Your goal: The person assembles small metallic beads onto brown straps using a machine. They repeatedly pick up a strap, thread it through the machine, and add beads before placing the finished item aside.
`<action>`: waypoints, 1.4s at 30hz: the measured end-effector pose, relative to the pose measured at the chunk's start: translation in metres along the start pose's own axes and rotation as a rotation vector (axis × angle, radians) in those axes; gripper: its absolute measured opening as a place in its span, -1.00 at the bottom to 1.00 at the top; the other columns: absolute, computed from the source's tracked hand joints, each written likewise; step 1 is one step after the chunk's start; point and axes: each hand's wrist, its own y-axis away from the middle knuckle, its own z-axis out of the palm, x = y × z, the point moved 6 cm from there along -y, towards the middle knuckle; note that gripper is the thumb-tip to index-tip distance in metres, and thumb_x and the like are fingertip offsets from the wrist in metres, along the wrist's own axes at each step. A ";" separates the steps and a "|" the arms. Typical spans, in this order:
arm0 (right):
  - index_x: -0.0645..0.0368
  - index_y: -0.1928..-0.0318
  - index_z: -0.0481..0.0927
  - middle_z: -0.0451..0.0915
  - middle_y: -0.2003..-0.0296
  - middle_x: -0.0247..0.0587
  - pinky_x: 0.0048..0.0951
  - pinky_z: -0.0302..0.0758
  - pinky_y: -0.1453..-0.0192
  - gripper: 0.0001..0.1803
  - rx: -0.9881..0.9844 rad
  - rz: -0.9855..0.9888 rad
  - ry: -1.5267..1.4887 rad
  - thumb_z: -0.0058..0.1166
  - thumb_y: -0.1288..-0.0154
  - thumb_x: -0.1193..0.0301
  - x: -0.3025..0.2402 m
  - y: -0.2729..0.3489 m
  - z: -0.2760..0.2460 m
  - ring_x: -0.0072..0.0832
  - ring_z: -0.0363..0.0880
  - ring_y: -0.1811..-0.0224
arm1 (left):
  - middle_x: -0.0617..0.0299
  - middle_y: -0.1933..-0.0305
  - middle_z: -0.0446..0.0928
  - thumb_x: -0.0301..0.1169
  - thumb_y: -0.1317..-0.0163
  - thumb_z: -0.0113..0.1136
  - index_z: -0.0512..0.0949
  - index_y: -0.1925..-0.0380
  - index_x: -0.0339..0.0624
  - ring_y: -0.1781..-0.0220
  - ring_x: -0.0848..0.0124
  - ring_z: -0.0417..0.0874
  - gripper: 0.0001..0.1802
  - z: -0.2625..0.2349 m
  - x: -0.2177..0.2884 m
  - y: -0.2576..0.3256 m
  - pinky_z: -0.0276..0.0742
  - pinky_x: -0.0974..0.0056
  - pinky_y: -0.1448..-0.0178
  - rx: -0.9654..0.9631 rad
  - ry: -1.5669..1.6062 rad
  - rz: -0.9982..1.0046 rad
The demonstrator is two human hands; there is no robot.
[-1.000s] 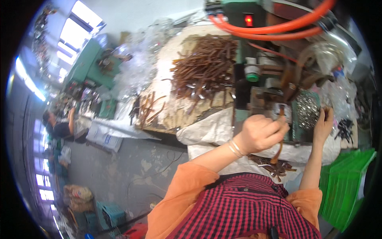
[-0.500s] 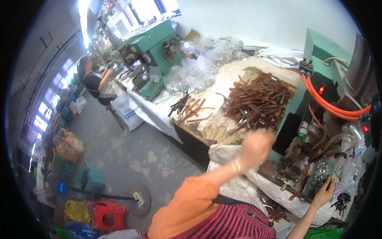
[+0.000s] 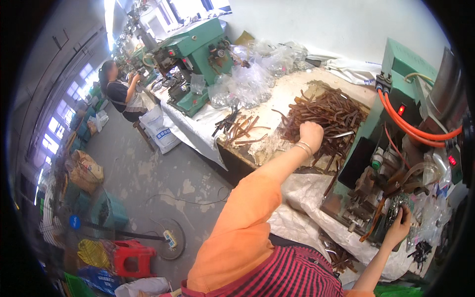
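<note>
My left hand [image 3: 310,134] is over the near left part of a heap of brown leather-like strips [image 3: 324,106], its arm stretched forward. Its fingers curl down and inward, and whatever they grip is hidden beneath. At a container of small shiny metal pieces [image 3: 394,210] beside the green machine, my right hand [image 3: 397,228] has thumb and fingers pinched together; anything between them is too small to make out. One brown strip [image 3: 374,222] hangs at the front of the machine's metal tooling [image 3: 365,195].
The green press-like machine [image 3: 403,57] with orange hoses [image 3: 403,123] stands at the right. Loose strips [image 3: 246,129] and clear plastic bags [image 3: 252,81] lie left of the heap. Pale sacking [image 3: 302,198] drapes the near edge. A co-worker [image 3: 118,91] is at another green machine [image 3: 198,44].
My left hand has moved forward from the table's near edge, beside the machine, onto the strip heap. My right hand has shifted slightly leftward and up over the metal pieces.
</note>
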 end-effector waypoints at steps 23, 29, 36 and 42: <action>0.34 -0.07 0.52 0.67 0.19 -0.21 -0.51 0.53 -0.05 -0.62 0.041 0.063 -0.495 0.23 -0.23 0.61 -0.126 0.020 0.048 -0.57 0.65 0.09 | 0.22 0.36 0.67 -0.51 -0.28 0.33 0.61 0.17 -0.36 0.39 0.57 0.59 -0.82 -0.049 -0.025 0.113 0.46 0.49 0.36 0.049 1.490 -0.238; 0.35 -0.18 0.44 0.68 0.20 -0.23 -0.55 0.50 -0.09 -0.52 0.001 0.177 -0.680 0.20 -0.24 0.62 -0.130 0.020 0.054 -0.59 0.64 0.09 | 0.27 0.39 0.65 -0.47 -0.28 0.33 0.65 0.25 -0.24 0.49 0.63 0.53 -0.90 -0.078 -0.007 0.102 0.37 0.52 0.45 0.007 1.295 -0.111; 0.29 -0.20 0.47 0.62 -0.06 -0.06 -0.34 0.43 -0.31 -0.52 -0.118 0.156 -0.724 0.16 -0.24 0.60 -0.166 0.035 0.043 -0.38 0.56 -0.18 | 0.13 0.41 0.66 -0.57 -0.18 0.37 0.61 0.39 -0.29 0.35 0.43 0.63 -0.92 -0.076 0.030 0.128 0.56 0.37 0.17 0.294 1.305 -0.055; 0.16 0.14 0.70 0.55 -0.14 0.10 -0.08 0.33 -0.39 -0.75 0.060 -0.150 0.590 0.30 -0.12 0.42 -0.064 0.016 -0.010 0.02 0.42 -0.32 | 0.08 0.19 0.70 -0.57 0.03 0.48 0.70 0.22 -0.24 0.42 0.34 0.66 -0.69 -0.181 0.118 0.178 0.58 0.35 0.35 0.616 1.114 0.874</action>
